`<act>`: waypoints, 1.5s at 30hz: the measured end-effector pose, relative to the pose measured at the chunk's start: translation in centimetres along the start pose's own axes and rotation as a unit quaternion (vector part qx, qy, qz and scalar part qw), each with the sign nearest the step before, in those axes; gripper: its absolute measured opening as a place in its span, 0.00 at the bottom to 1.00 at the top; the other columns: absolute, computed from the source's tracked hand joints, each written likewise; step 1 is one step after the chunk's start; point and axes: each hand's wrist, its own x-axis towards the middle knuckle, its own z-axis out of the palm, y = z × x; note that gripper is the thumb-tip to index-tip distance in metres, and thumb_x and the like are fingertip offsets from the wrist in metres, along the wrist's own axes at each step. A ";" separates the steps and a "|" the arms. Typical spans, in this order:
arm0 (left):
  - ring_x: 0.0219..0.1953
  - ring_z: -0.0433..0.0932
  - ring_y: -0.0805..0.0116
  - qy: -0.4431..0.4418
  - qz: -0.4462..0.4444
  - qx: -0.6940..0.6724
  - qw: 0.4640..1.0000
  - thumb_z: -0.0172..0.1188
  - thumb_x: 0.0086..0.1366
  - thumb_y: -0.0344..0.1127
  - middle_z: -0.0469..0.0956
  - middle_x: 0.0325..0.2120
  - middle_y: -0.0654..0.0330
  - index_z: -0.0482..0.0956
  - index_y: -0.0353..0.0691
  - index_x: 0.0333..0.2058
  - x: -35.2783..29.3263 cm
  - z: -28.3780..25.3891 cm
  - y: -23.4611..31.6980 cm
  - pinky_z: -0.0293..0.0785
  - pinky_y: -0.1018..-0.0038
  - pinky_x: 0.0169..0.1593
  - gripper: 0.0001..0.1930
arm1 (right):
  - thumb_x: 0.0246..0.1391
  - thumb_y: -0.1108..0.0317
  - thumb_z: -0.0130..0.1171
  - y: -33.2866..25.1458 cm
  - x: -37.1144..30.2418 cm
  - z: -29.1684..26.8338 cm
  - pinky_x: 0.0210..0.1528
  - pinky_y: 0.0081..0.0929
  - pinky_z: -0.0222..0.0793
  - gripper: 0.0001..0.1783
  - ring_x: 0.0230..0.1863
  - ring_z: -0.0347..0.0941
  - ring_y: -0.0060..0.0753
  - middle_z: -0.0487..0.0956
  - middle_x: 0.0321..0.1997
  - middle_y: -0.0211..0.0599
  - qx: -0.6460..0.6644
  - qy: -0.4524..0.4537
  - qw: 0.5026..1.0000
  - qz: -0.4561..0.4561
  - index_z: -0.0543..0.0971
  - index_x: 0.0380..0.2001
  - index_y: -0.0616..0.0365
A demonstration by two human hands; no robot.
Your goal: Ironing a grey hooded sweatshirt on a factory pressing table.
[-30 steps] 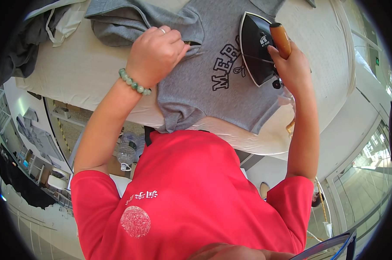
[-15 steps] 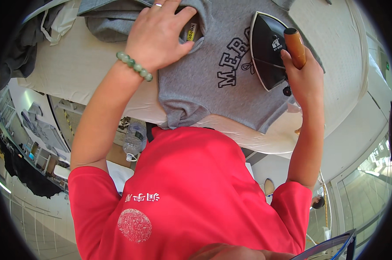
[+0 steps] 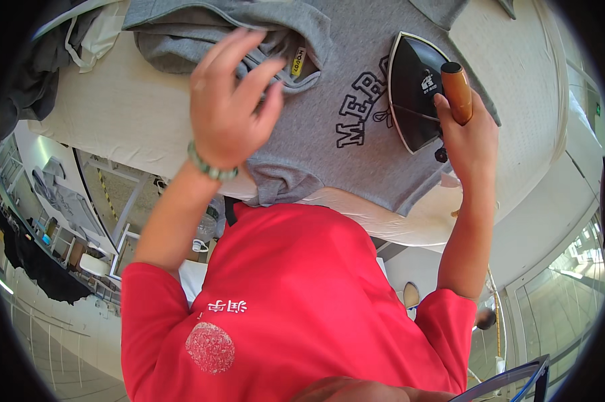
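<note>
A grey sweatshirt (image 3: 346,164) with dark outlined letters on its chest lies spread over a cream padded board (image 3: 101,117). My right hand (image 3: 475,144) grips the wooden handle of a black iron (image 3: 416,90), whose pointed plate rests on the sweatshirt beside the lettering. At the left, my left hand (image 3: 229,110) is in the air, slightly blurred, its fingers stretched apart and nothing in them. Just past its fingertips is the garment's bunched opening, with a small yellow label (image 3: 298,61) showing inside. A green bead bracelet (image 3: 210,164) circles my left wrist.
Dark cloth (image 3: 31,87) and a white strip of fabric (image 3: 91,43) hang at the board's far left. Below the board's edge stands a clear plastic bottle (image 3: 206,228). Another person's head (image 3: 486,318) shows at the lower right, near glass panels.
My left hand has let go of the sweatshirt's bunched opening and moved down toward me, uncovering the label. The iron has shifted slightly nearer to me, still in my right hand.
</note>
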 end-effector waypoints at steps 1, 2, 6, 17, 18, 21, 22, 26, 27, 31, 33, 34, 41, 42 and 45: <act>0.52 0.78 0.54 0.033 -0.038 -0.005 0.999 0.71 0.56 0.32 0.79 0.49 0.56 0.83 0.42 0.42 -2.7 -0.4 0.0 0.76 0.67 0.51 0.14 | 0.62 0.53 0.63 -0.1 0.1 0.0 0.52 0.43 0.75 0.28 0.49 0.82 0.56 0.85 0.45 0.52 0.006 -0.008 1.000 0.004 0.77 0.60 0.58; 0.49 0.79 0.54 0.005 -0.119 -0.039 0.992 0.71 0.57 0.32 0.80 0.47 0.56 0.83 0.41 0.42 -5.2 -1.1 0.4 0.77 0.66 0.49 0.13 | 0.62 0.53 0.64 -0.1 -0.1 0.0 0.52 0.43 0.75 0.28 0.49 0.82 0.57 0.85 0.45 0.53 0.011 -0.016 1.000 0.010 0.77 0.60 0.58; 0.39 0.81 0.56 -0.063 -0.269 -0.123 0.953 0.70 0.61 0.33 0.80 0.39 0.58 0.82 0.41 0.43 -9.6 -2.6 1.7 0.78 0.64 0.42 0.11 | 0.61 0.54 0.64 0.5 -1.2 0.5 0.50 0.47 0.75 0.29 0.48 0.81 0.62 0.84 0.43 0.57 0.005 -0.023 0.999 -0.034 0.77 0.60 0.59; 0.33 0.82 0.53 -0.141 -0.221 -0.025 0.965 0.68 0.60 0.42 0.81 0.32 0.58 0.79 0.43 0.38 -5.3 0.1 -2.4 0.77 0.58 0.34 0.12 | 0.57 0.57 0.67 -3.1 -10.0 5.9 0.45 0.51 0.76 0.35 0.43 0.81 0.66 0.84 0.38 0.62 -0.086 -0.120 0.973 -0.177 0.71 0.64 0.60; 0.33 0.82 0.53 -0.137 -0.219 -0.028 0.966 0.68 0.60 0.42 0.81 0.32 0.58 0.79 0.43 0.38 -5.3 0.2 -2.5 0.77 0.58 0.34 0.12 | 0.57 0.57 0.67 -3.6 -10.5 6.1 0.45 0.51 0.76 0.35 0.43 0.81 0.66 0.84 0.38 0.62 -0.088 -0.114 0.974 -0.177 0.71 0.64 0.60; 0.32 0.82 0.54 -0.120 -0.249 -0.033 0.961 0.67 0.60 0.43 0.82 0.30 0.60 0.80 0.44 0.38 -5.9 0.8 -2.7 0.78 0.59 0.34 0.12 | 0.57 0.54 0.66 -5.0 -11.1 6.9 0.45 0.54 0.76 0.37 0.42 0.81 0.65 0.84 0.38 0.62 -0.107 -0.139 0.958 -0.228 0.70 0.65 0.61; 0.32 0.82 0.54 -0.115 -0.248 -0.032 0.961 0.67 0.60 0.43 0.82 0.30 0.60 0.80 0.44 0.38 -5.8 0.6 -2.7 0.78 0.59 0.34 0.12 | 0.57 0.54 0.66 -5.6 -11.3 7.2 0.45 0.54 0.76 0.37 0.42 0.81 0.65 0.84 0.38 0.62 -0.108 -0.136 0.958 -0.230 0.70 0.65 0.61; 0.33 0.85 0.57 -0.158 -0.311 -0.077 0.934 0.66 0.64 0.44 0.84 0.29 0.59 0.82 0.43 0.39 -6.3 -0.8 -2.9 0.79 0.63 0.36 0.12 | 0.58 0.53 0.65 -9.0 -11.6 7.9 0.45 0.54 0.76 0.32 0.42 0.81 0.65 0.84 0.37 0.62 -0.095 -0.124 0.955 -0.252 0.74 0.59 0.63; 0.33 0.85 0.58 -0.118 -0.349 -0.113 0.923 0.66 0.65 0.45 0.85 0.30 0.58 0.82 0.42 0.39 -7.5 -1.1 -3.1 0.80 0.65 0.37 0.13 | 0.59 0.53 0.65 -10.0 -11.3 8.0 0.45 0.54 0.76 0.30 0.42 0.81 0.65 0.84 0.37 0.62 -0.094 -0.116 0.958 -0.246 0.75 0.56 0.64; 0.34 0.87 0.62 -0.091 -0.468 -0.191 0.858 0.64 0.69 0.47 0.87 0.31 0.53 0.83 0.38 0.42 -13.1 -3.5 1.6 0.80 0.69 0.39 0.16 | 0.59 0.54 0.64 -12.3 -10.1 8.2 0.45 0.54 0.76 0.24 0.41 0.81 0.65 0.84 0.36 0.61 -0.095 -0.090 0.963 -0.234 0.78 0.47 0.64; 0.32 0.87 0.61 -0.149 -0.473 -0.215 0.841 0.64 0.69 0.47 0.87 0.30 0.54 0.83 0.37 0.43 -16.2 -4.1 5.6 0.80 0.68 0.38 0.17 | 0.60 0.54 0.63 -12.9 -10.0 8.5 0.45 0.54 0.76 0.21 0.41 0.81 0.66 0.84 0.35 0.61 -0.104 -0.068 0.964 -0.234 0.78 0.42 0.64; 0.32 0.87 0.61 -0.150 -0.476 -0.217 0.839 0.64 0.69 0.47 0.87 0.30 0.54 0.83 0.37 0.43 -17.1 -4.4 6.2 0.80 0.68 0.38 0.17 | 0.60 0.54 0.63 -13.0 -9.9 8.6 0.45 0.54 0.76 0.21 0.41 0.81 0.66 0.84 0.35 0.61 -0.107 -0.071 0.964 -0.234 0.78 0.42 0.64; 0.31 0.84 0.50 -0.035 -0.517 -0.282 0.807 0.64 0.67 0.51 0.84 0.27 0.51 0.83 0.38 0.38 -17.8 -4.3 6.9 0.78 0.60 0.36 0.19 | 0.59 0.57 0.61 -14.5 -9.6 8.6 0.45 0.54 0.76 0.19 0.42 0.81 0.65 0.84 0.36 0.61 -0.160 -0.084 0.931 -0.317 0.79 0.43 0.63; 0.31 0.84 0.50 -0.034 -0.516 -0.283 0.808 0.64 0.67 0.51 0.84 0.27 0.51 0.83 0.38 0.38 -17.5 -4.1 6.6 0.78 0.60 0.36 0.19 | 0.59 0.57 0.61 -14.6 -9.6 8.7 0.45 0.54 0.76 0.19 0.42 0.81 0.65 0.84 0.36 0.61 -0.161 -0.082 0.931 -0.318 0.79 0.43 0.63; 0.30 0.84 0.50 -0.076 -0.508 -0.235 0.825 0.64 0.67 0.50 0.84 0.26 0.52 0.82 0.38 0.36 -16.7 -3.9 6.2 0.77 0.59 0.36 0.18 | 0.60 0.56 0.61 -14.7 -9.7 8.9 0.45 0.54 0.77 0.19 0.42 0.81 0.65 0.84 0.36 0.61 -0.179 -0.093 0.922 -0.332 0.79 0.43 0.63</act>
